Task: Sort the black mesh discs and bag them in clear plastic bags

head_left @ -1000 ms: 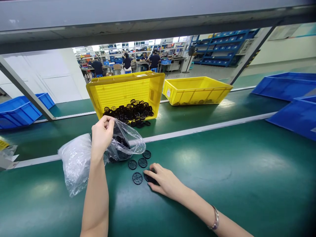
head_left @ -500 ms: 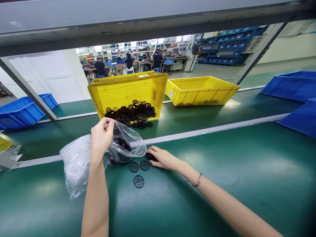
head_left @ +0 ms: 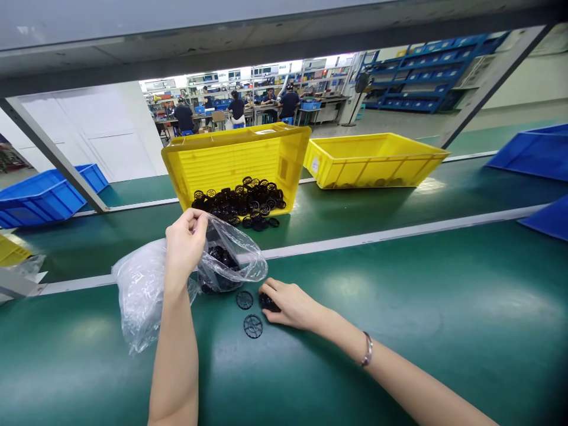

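Observation:
My left hand (head_left: pixel 189 236) pinches the rim of a clear plastic bag (head_left: pixel 252 260) and holds its mouth open toward the right. Inside the bag lie black spoked plastic wheels (head_left: pixel 220 263). My right hand (head_left: pixel 290 302) is closed around black wheels (head_left: pixel 268 302) at the green surface, just right of the bag; how many it holds is hidden by the fingers. Two flat wheels lie loose beside it: one spoked wheel (head_left: pixel 244 300) in front of the bag and another wheel (head_left: pixel 252 326) nearer me.
A tilted yellow bin (head_left: pixel 235 157) spills a heap of black wheels (head_left: pixel 248 201) behind the bag. A second yellow bin (head_left: pixel 377 163) stands to its right. A bundle of clear bags (head_left: pixel 139 290) lies left. Blue bins (head_left: pixel 48 195) stand at the sides; a metal beam (head_left: pixel 266 41) crosses overhead.
My right hand has moved slightly toward me and now covers the wheel that lay at the right of the three loose ones. My left hand still holds the bag's rim.

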Demonstrator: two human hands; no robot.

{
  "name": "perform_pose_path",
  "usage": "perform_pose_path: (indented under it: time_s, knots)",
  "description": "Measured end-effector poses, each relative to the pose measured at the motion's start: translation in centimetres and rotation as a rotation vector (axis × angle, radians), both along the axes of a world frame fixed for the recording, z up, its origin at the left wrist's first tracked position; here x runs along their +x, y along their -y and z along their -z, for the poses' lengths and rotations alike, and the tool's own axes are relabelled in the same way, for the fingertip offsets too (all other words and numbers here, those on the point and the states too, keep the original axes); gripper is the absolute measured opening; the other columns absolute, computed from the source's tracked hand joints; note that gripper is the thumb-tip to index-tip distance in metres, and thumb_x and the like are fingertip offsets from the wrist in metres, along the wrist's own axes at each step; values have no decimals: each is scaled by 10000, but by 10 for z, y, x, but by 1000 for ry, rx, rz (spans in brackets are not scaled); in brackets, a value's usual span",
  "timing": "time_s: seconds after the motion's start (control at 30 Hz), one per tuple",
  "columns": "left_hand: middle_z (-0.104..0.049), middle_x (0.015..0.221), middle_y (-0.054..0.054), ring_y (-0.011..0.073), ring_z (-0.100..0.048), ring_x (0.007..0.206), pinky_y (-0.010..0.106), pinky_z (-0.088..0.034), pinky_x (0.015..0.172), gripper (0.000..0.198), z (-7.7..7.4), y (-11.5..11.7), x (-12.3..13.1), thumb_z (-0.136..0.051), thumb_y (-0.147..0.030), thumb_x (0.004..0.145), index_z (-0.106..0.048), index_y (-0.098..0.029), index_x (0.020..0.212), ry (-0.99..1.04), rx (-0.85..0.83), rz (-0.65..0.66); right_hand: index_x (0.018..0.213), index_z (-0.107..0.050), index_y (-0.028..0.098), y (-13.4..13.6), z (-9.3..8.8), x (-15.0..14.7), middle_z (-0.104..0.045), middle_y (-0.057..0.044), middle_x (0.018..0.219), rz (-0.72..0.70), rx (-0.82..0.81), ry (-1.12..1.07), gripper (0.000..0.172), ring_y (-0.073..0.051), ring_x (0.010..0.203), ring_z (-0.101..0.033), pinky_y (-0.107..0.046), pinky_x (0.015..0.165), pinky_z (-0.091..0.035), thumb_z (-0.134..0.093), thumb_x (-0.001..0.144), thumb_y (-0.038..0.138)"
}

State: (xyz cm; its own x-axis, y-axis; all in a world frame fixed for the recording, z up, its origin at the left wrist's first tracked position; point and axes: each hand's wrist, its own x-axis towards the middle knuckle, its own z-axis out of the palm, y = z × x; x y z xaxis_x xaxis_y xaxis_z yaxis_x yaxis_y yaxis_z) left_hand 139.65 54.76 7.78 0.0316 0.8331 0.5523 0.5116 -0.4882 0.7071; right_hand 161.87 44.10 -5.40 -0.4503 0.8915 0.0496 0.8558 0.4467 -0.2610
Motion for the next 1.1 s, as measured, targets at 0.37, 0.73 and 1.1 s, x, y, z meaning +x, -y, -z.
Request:
perform_pose_path:
  time_s: [0.37,0.73,1.1]
  knots:
    - [-502,555,-49,114,-436,528,256,-360,571,209,0,0,0,-558,-389,899,-655,-220,821,9,-12,5,1146,-595,180,21,6,-46,-595,-89,1078,-131,-25,90,309,-217,870,-612,-297,651,-494,-647,877,323]
    - [-446,546,-62,115,-393,539,236,-327,568,255,0,0,1,-544,-434,909,-650,-216,829,-37,-25,21,1189,-591,171,-20,-12,-58,-646,-139,1104,-6,-52,120,369,-282,1008,-619,-338,779,-520,-687,845,262]
    - [-472,549,-58,129,-451,551,246,-323,593,216,-34,8,37,-549,-398,901,-663,-225,840,-241,-10,175,1168,-619,269,49,-143,11,-700,37,1029,131,30,-713,347,-156,889,-644,-241,796,-479,-692,829,288]
